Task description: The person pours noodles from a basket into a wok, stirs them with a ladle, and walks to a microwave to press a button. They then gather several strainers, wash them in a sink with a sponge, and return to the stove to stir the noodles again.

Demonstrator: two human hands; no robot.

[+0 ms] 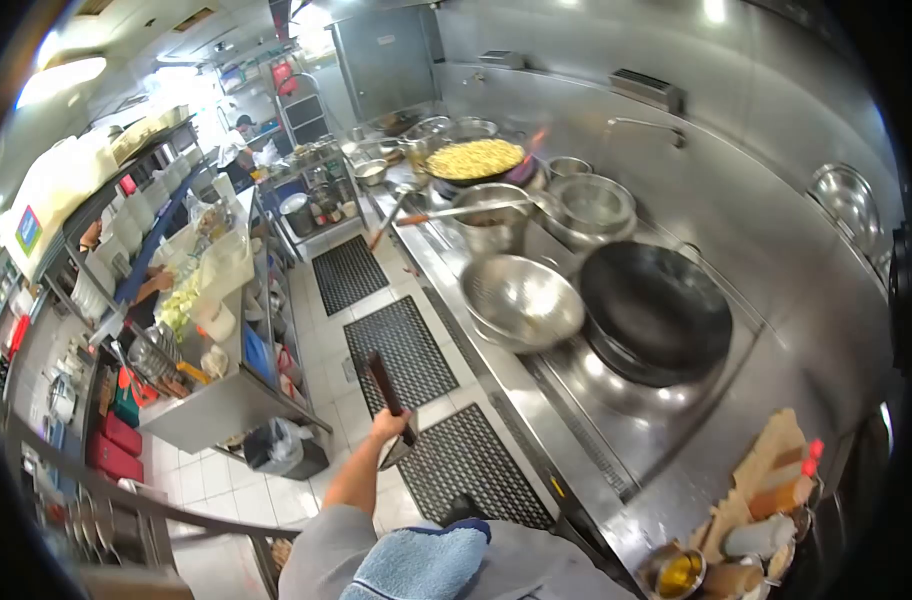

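My left hand (pixel 391 424) is closed round the dark wooden handle (pixel 381 380) of a utensil, held out over the floor mats at the lower middle. The handle points up and away; a metal part of the utensil shows below the hand, partly hidden by it. My right hand is not in view. To the right, a steel colander bowl (pixel 521 300) and a large black wok (pixel 656 312) rest on the steel range (pixel 576 450). Farther back, a wok heaped with yellow food (pixel 473 158) stands beside a flame.
A ladle with a wooden handle (pixel 446 215) lies across a steel pot (pixel 493 235). Bottles and a bowl of yellow liquid (pixel 679 574) stand at the lower right. On the left is a prep counter (pixel 201 405) with tubs and a bin (pixel 286 450). Another person (pixel 234 145) stands far back.
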